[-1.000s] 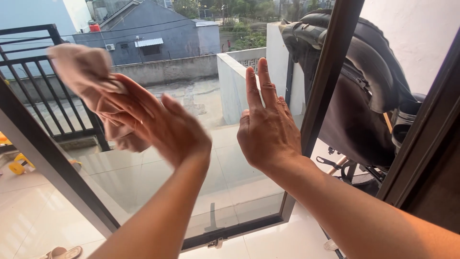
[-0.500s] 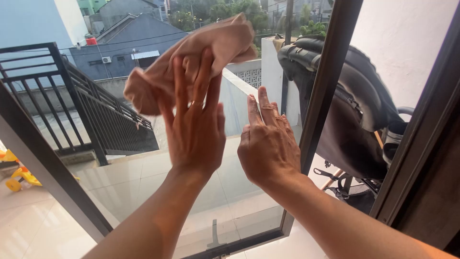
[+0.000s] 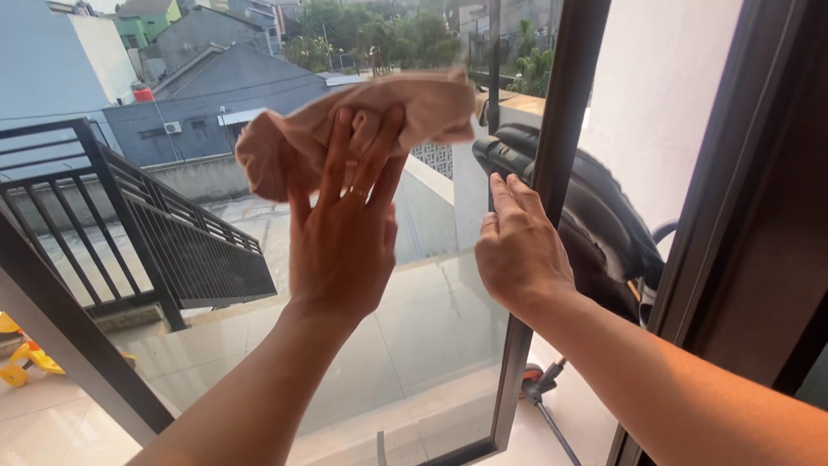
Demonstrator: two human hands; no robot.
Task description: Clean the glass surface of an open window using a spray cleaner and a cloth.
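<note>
Fingers spread, your left hand presses the crumpled beige cloth against the glass pane; your right hand, empty and flat, rests near the dark frame.

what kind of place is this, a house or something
Most likely an upper floor of a home, at a glass window opening onto a tiled balcony. A black metal railing edges it, neighbouring rooftops lie lower down, and a folded stroller and a yellow toy stand outside.

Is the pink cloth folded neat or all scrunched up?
Scrunched up. The pink cloth is bunched in loose wrinkles under the left hand, which presses it flat-fingered against the window glass.
</note>
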